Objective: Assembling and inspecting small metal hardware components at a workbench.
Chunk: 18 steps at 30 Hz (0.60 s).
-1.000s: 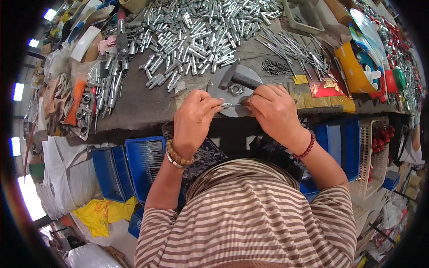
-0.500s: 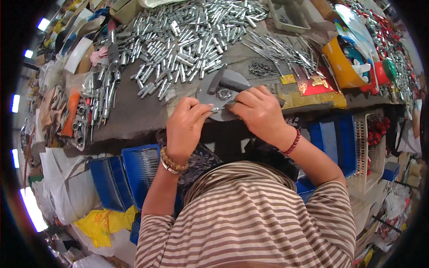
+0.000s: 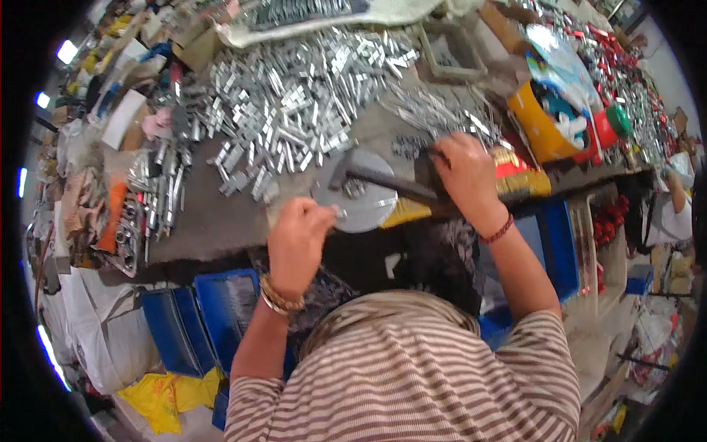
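My left hand (image 3: 297,237) pinches a small silver metal piece at the near edge of a round grey metal plate (image 3: 366,208) on the workbench. My right hand (image 3: 463,172) is closed around the handle of a dark hammer (image 3: 383,182), whose head lies over the plate's far left side. The two hands are apart, one on each side of the plate. A big heap of short silver metal parts (image 3: 294,110) lies just beyond the plate.
Thin metal rods (image 3: 434,110) lie behind my right hand. A yellow container (image 3: 536,127) stands at the right, and hand tools (image 3: 151,202) lie at the left. Blue bins (image 3: 224,313) sit under the bench. Another person (image 3: 674,202) is at the far right.
Both hands were together on a small piece at the plate. My right hand has moved right and taken the hammer handle. My left hand stays at the plate's edge.
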Available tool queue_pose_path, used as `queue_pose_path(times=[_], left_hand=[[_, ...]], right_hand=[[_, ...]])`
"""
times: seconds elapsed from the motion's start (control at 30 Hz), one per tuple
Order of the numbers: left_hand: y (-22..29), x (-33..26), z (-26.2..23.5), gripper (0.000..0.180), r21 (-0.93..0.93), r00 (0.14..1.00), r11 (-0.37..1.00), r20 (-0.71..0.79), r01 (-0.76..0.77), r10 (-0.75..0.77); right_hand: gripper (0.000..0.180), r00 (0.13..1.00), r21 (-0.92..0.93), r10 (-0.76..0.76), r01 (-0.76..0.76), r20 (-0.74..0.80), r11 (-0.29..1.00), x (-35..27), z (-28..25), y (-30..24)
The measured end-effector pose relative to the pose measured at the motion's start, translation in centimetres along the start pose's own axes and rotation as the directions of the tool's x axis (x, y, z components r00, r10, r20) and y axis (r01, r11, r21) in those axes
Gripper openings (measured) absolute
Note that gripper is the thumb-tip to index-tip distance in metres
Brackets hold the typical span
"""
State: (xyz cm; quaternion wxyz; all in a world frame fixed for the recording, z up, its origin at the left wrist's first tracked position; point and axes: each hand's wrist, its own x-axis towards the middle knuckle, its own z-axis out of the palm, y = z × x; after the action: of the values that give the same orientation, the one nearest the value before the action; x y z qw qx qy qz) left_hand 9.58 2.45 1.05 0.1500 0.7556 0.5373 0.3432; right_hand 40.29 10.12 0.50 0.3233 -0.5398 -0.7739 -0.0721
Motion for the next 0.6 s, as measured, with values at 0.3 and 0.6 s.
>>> queue_pose_path(times=[0.3,0.6], left_hand=[[-0.3,-1.8,1.1,0.013,0.021,0.997,0.997,-0.024,-0.069,0.07],[-0.7,-0.7,0.7,0.011,-0.038,0.999,0.998,-0.027,-0.048,0.047]], right_hand=[[0.008,0.971,-0.201,-0.119,0.162,0.207,0.966,-1.0,0.9,0.7],[0.009,0.967,-0.122,-0.079,0.111,0.241,0.986,0.5,0.9,1.1]])
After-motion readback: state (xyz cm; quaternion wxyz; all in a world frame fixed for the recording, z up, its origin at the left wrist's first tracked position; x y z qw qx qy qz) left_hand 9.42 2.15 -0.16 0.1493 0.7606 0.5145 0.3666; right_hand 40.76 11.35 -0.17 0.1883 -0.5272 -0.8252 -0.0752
